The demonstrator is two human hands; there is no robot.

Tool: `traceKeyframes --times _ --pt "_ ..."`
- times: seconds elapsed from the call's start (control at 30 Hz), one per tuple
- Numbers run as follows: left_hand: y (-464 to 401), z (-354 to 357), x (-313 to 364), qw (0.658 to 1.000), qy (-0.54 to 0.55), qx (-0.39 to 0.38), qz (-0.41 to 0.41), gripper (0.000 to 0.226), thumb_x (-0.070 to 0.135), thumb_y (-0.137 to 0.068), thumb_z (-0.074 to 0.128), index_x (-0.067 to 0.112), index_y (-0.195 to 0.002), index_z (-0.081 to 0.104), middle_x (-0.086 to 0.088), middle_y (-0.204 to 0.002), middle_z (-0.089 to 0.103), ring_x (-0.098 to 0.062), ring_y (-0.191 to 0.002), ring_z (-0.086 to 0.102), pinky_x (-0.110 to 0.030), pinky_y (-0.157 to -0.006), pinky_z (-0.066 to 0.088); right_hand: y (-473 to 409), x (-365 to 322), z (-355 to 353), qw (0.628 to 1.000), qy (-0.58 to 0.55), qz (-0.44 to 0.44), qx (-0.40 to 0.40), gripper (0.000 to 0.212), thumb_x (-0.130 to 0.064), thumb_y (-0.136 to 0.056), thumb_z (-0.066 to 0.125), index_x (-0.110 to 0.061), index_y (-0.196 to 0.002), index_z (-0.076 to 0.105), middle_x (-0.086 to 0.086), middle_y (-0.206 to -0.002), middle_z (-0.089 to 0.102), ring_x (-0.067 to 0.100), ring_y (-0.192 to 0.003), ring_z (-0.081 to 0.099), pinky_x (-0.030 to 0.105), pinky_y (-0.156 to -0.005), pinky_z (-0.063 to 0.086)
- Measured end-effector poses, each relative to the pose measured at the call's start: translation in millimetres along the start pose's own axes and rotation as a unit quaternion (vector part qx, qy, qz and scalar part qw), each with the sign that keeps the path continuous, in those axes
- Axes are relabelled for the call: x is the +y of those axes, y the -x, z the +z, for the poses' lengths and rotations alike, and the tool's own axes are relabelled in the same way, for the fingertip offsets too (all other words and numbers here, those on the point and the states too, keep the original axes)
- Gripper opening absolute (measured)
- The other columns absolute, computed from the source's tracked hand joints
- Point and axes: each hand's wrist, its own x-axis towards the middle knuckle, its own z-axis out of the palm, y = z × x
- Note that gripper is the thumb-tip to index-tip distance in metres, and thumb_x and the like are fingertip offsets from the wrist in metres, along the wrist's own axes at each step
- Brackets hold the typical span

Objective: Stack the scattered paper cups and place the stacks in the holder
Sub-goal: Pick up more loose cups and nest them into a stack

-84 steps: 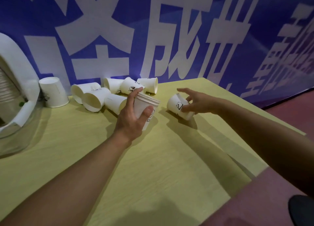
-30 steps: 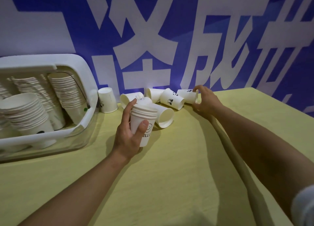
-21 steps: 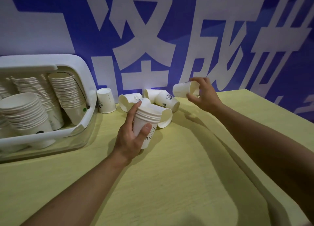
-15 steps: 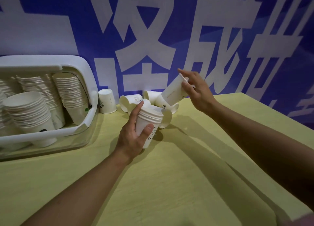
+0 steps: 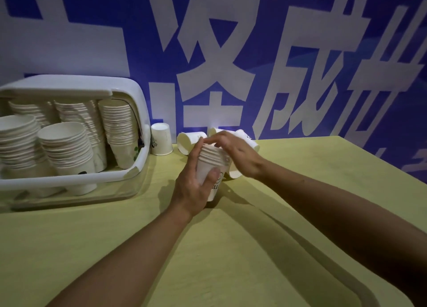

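Note:
My left hand [image 5: 193, 186] grips a short stack of white paper cups [image 5: 209, 168], held upright just above the yellow table [image 5: 231, 256]. My right hand [image 5: 235, 153] lies over the top of the stack, its fingers stretched across the rim and pressing on the topmost cup. Behind the hands lie loose cups on their sides [image 5: 189, 141], one [image 5: 250, 140] past my right hand and one [image 5: 234, 176] under my right wrist. The white cup holder [image 5: 69, 83] stands at the left with several tall cup stacks [image 5: 117, 131] inside.
One cup [image 5: 161, 142] stands upside down beside the holder's right wall. A blue banner with large white characters [image 5: 300, 64] rises straight behind the table. The table's right edge runs diagonally at the far right.
My right hand lifted a cup from the pile at the back, carried it left and brought it down onto the stack in my left hand. The left hand stayed where it was.

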Motion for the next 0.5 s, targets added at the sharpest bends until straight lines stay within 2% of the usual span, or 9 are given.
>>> traceKeyframes --times 0.07,0.13,0.2,0.3,0.4,0.5 --pt "-0.4 -0.4 -0.4 1.0 -0.001 0.007 0.001 0.068 0.072 -0.081 0.048 0.073 -0.14 0.015 0.023 -0.137 0.05 -0.008 -0.111 0.06 -0.032 -0.087 0.055 -14.4 14.4 -7.3 0.996 0.009 0.037 0.076 0.049 -0.053 -0.101 0.029 -0.025 -0.123 0.064 0.002 -0.128 0.058 0.017 -0.113 0.055 0.034 -0.093 0.047" --pt "-1.6 -0.9 -0.1 1.0 0.007 0.019 -0.004 0.067 0.071 -0.08 0.049 0.075 -0.138 0.015 0.035 -0.133 0.046 -0.006 -0.113 0.059 -0.036 -0.092 0.054 -31.5 40.2 -15.0 0.98 0.092 0.09 0.151 0.033 -0.041 -0.102 0.048 -0.023 -0.125 0.065 0.003 -0.131 0.057 0.02 -0.116 0.055 0.031 -0.095 0.046" --pt "-3.8 -1.6 -1.4 0.999 0.02 0.03 -0.013 0.067 0.071 -0.08 0.05 0.076 -0.138 0.015 0.032 -0.136 0.045 -0.009 -0.116 0.059 -0.041 -0.095 0.055 -44.1 69.2 -20.8 0.957 0.168 0.155 0.178 0.031 -0.033 -0.098 0.06 -0.026 -0.128 0.063 0.002 -0.139 0.05 0.022 -0.126 0.048 0.033 -0.1 0.04" --pt "-7.9 -2.4 -3.9 0.999 0.028 0.036 -0.022 0.067 0.071 -0.08 0.051 0.078 -0.136 0.015 0.032 -0.136 0.044 -0.011 -0.117 0.059 -0.045 -0.095 0.056 -50.7 106.9 -26.1 0.941 0.191 0.222 0.168 0.045 -0.032 -0.094 0.066 -0.03 -0.137 0.054 0.005 -0.145 0.044 0.029 -0.129 0.045 0.041 -0.104 0.042" --pt "-9.2 -2.4 -3.6 0.999 0.025 0.026 -0.024 0.066 0.071 -0.08 0.051 0.077 -0.136 0.017 0.043 -0.129 0.043 -0.003 -0.114 0.058 -0.042 -0.094 0.056 -54.3 124.6 -27.2 0.944 0.176 0.258 0.105 0.067 -0.033 -0.088 0.073 -0.031 -0.147 0.04 0.009 -0.138 0.052 0.031 -0.116 0.058 0.04 -0.092 0.053" --pt "-9.5 -1.8 -4.6 0.999 0.025 0.021 -0.026 0.068 0.07 -0.08 0.051 0.073 -0.139 0.019 0.045 -0.127 0.044 0.001 -0.114 0.057 -0.039 -0.093 0.056 -56.0 122.7 -34.5 0.948 0.149 0.266 0.09 0.082 -0.032 -0.084 0.078 -0.033 -0.15 0.03 0.008 -0.138 0.054 0.031 -0.115 0.059 0.04 -0.089 0.054"
